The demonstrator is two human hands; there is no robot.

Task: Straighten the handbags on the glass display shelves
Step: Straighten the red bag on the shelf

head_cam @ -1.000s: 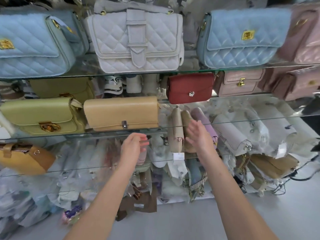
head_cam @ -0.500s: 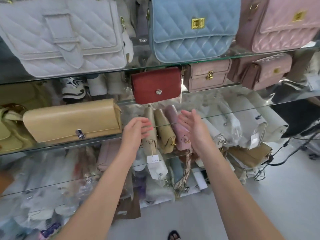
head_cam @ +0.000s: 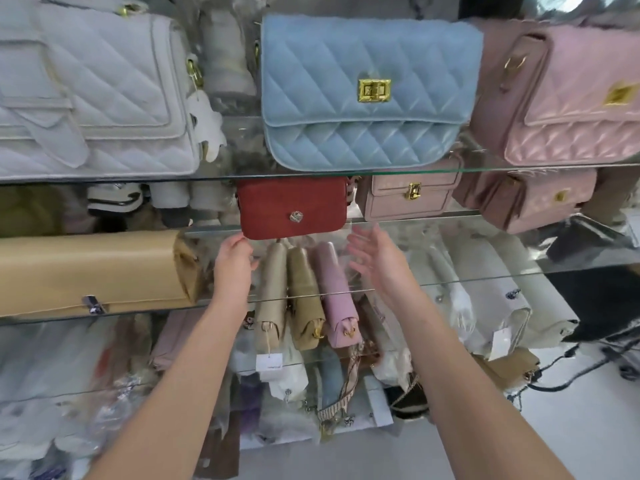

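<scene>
A small red handbag stands on a glass shelf, its base hanging over the front edge. My left hand is just below its left corner, fingers loosely curled, holding nothing. My right hand is open, palm turned left, below the bag's right corner. Between my hands, on a lower shelf, lie three narrow bags end-on: beige, olive-tan and lilac.
Top shelf carries a white quilted bag, a blue quilted bag and a pink quilted bag. A long tan bag sits left; mauve bags stand right of the red one. Wrapped stock fills the lower shelves.
Both hands rose from beside the three narrow bags to just under the red handbag. The view moved closer and to the right.
</scene>
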